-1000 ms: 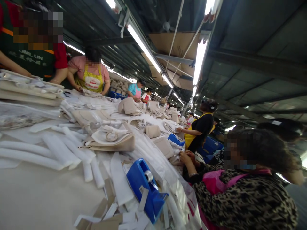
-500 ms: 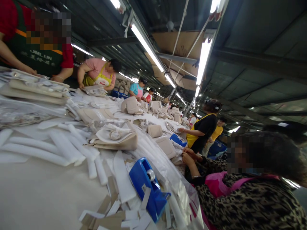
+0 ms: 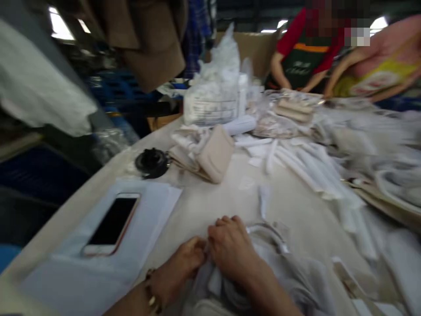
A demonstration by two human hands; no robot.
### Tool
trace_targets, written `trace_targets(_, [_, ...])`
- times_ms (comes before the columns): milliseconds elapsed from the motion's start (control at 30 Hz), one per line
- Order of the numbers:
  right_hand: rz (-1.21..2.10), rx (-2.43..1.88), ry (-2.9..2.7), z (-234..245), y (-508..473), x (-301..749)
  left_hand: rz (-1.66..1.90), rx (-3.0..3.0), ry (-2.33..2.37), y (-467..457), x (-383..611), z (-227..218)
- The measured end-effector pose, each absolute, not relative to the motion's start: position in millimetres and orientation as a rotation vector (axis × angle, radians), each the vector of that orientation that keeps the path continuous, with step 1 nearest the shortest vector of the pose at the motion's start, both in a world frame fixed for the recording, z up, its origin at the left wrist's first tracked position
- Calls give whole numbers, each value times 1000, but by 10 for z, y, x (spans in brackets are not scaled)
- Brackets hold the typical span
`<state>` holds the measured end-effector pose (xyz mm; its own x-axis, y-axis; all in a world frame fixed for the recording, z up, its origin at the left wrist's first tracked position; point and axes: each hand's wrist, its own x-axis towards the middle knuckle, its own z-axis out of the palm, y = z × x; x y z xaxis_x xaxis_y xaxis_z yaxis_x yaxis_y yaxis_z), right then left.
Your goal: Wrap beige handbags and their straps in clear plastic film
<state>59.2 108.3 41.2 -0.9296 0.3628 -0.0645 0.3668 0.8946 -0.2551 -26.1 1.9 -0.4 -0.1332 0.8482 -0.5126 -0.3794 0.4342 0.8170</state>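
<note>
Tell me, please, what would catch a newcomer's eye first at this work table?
Probably the two hands low in the middle: the left hand and right hand meet over a pale grey fabric piece at the near edge. To their left a dark-screened phone lies on white paper sheets. Further back a beige pouch rests beside a black round object.

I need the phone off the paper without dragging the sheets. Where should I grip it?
Grip the phone by its two long edges, coming from above. It lies flat, screen up, on the paper, with both edges exposed and nothing crowding them.
</note>
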Motion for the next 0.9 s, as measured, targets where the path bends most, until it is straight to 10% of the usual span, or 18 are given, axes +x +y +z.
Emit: trace_targets(900, [-87,459,2869,404,1161,465,1179,550,1518,-1145,17,273])
